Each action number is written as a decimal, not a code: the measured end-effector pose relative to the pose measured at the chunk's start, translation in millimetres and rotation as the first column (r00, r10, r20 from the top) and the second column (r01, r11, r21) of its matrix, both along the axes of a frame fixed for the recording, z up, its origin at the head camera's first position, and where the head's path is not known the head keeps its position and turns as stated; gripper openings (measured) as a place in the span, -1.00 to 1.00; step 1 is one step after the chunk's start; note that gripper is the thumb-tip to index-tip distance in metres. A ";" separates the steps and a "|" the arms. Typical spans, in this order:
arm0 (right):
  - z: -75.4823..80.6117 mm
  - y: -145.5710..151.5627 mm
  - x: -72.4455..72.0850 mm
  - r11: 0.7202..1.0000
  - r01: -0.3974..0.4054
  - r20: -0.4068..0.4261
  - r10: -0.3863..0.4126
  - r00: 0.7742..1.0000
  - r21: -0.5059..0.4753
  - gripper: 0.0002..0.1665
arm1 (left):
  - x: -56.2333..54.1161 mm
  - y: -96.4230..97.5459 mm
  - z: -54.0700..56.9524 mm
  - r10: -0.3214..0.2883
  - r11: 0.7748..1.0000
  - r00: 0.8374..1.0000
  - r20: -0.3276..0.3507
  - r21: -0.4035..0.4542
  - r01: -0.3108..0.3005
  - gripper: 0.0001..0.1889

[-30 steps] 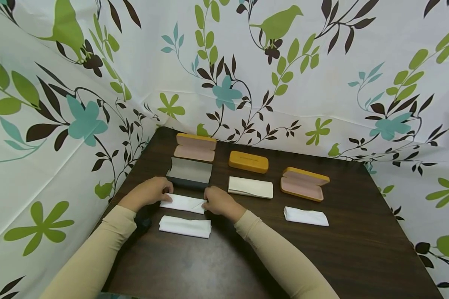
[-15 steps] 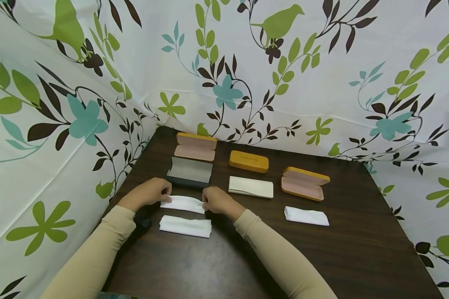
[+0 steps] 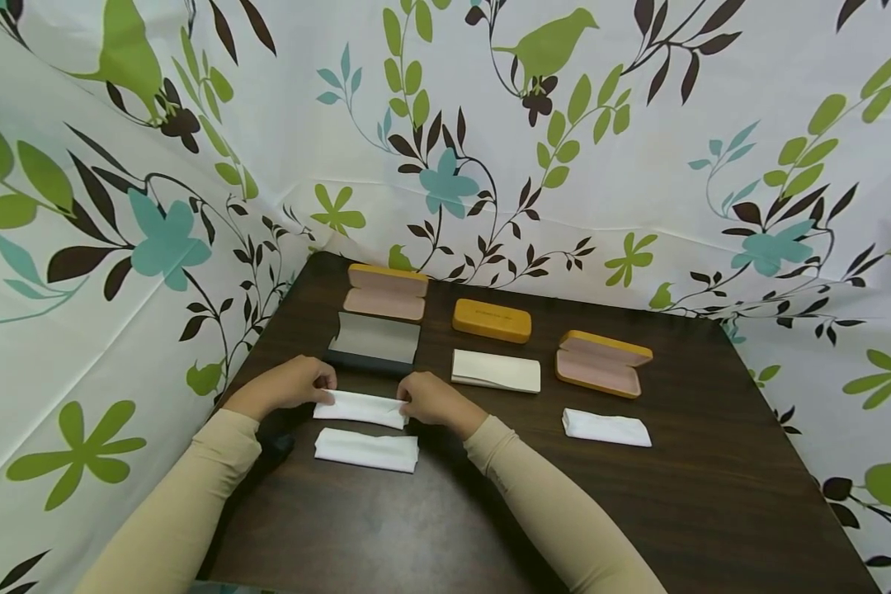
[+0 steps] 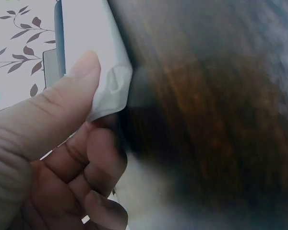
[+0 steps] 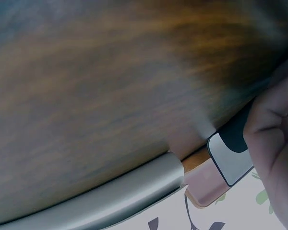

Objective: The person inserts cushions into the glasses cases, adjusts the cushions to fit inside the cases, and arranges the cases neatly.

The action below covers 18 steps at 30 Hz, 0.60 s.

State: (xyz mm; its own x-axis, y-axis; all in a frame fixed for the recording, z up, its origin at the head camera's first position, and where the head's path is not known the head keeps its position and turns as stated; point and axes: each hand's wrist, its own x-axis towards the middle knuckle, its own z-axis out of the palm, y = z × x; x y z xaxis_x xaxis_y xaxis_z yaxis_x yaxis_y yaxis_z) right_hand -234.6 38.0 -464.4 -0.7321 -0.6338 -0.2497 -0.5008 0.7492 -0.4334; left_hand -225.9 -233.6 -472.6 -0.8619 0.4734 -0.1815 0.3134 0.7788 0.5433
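A folded white cloth [image 3: 360, 408] stretches between both hands, just in front of an open dark case [image 3: 377, 338] with a grey lining. My left hand [image 3: 291, 386] pinches its left end, thumb on top and fingers beneath, as the left wrist view shows of the cloth [image 4: 93, 36]. At the other end my right hand [image 3: 434, 400] pinches the right edge. In the right wrist view the right hand [image 5: 276, 139] appears only at the border, and its grip on the cloth is out of sight. Another folded white cloth [image 3: 366, 450] lies nearer on the table.
Behind stand an open orange case [image 3: 386, 293] with pink lining and a shut orange case [image 3: 492, 321]. A cream case [image 3: 496, 371] sits right of my right hand. Farther right are another open orange case [image 3: 601, 365] and a folded white cloth [image 3: 607, 428] on the dark table [image 3: 713, 495].
The cloth, bowed upward half a second ago, now lies straighter between my hands. My left hand has shifted slightly left with its end; the other items have stayed put.
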 end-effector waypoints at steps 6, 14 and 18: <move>0.7 1.9 -1.8 1.000 -0.005 0.014 0.005 1.000 0.000 -0.92 | -1.0 -3.3 0.3 -0.047 0.999 0.999 -0.020 0.018 0.048 -0.89; 3.3 5.6 -3.7 0.998 0.020 0.032 -0.018 0.999 -0.064 -0.93 | -1.1 -6.4 4.0 -0.068 0.996 0.997 -0.036 0.053 0.069 -0.84; 4.5 6.9 -2.4 0.996 0.026 0.055 -0.021 0.998 -0.082 -0.94 | -1.5 -5.7 5.2 -0.063 0.996 0.997 -0.033 0.055 0.065 -0.84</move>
